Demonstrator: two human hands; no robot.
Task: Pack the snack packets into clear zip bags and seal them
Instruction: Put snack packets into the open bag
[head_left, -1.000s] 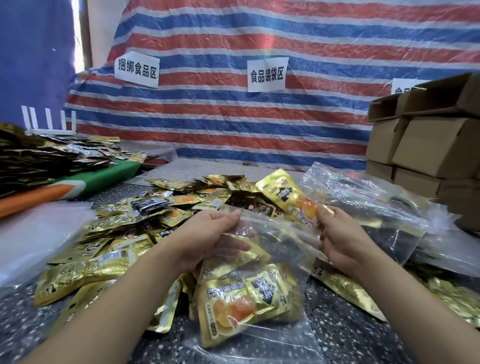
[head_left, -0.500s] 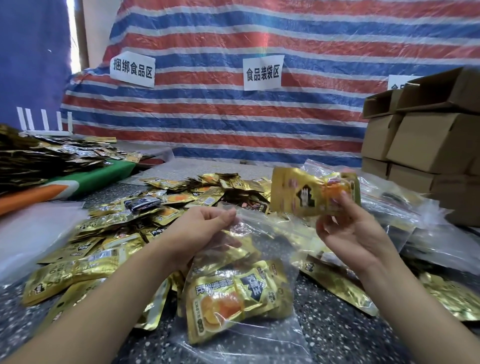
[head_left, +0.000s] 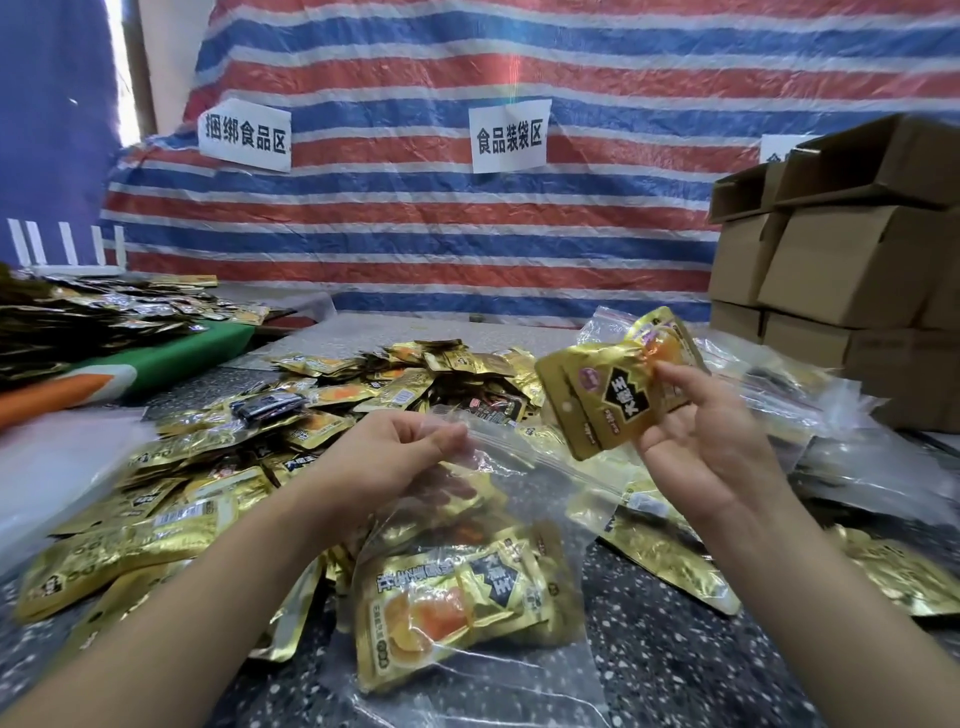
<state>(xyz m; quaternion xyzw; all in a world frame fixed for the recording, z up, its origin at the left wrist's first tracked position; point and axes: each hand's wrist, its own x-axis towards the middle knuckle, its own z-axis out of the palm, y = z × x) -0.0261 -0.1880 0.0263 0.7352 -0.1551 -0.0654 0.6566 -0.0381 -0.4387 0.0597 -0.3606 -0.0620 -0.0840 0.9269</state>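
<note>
Gold packets (head_left: 613, 395); red-blue-white striped tarp (head_left: 467, 234); brown boxes (head_left: 852, 260).

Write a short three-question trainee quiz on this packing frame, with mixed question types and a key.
1. True or false: the right hand holds gold snack packets up above the table.
2. What does the left hand pinch? A) the rim of the clear zip bag B) a cardboard box C) the green board
3. Fill in: the zip bag already has ____ packets inside it.

Key: 1 true. 2 A: the left grip is on the bag's open top edge. 3 gold (orange-printed) snack packets, lying in the lower part of the bag; the opening is not yet sealed.
</note>
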